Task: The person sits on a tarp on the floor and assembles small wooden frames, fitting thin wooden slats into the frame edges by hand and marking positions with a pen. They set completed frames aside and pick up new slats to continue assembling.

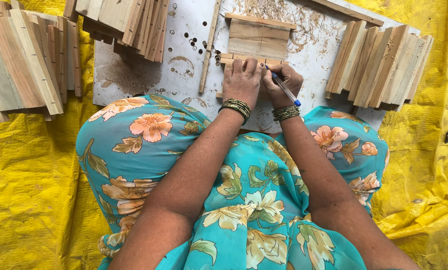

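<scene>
1. My left hand (242, 80) lies flat, fingers pressed together, pinning a small wooden strip (249, 60) on the white board (134, 75) at twelve o'clock.
2. My right hand (283, 82) pinches a blue pen (284, 88), its tip on the strip.
3. Risk, as I judge it: both hands crowd one narrow piece, so a light hold could let the strip skid and smear the line.
4. The wooden slat stack (379, 65) at two o'clock leans; a bump might topple it.

Wood stacks (379, 65) (31, 60) flank the bare board (134, 75).
</scene>
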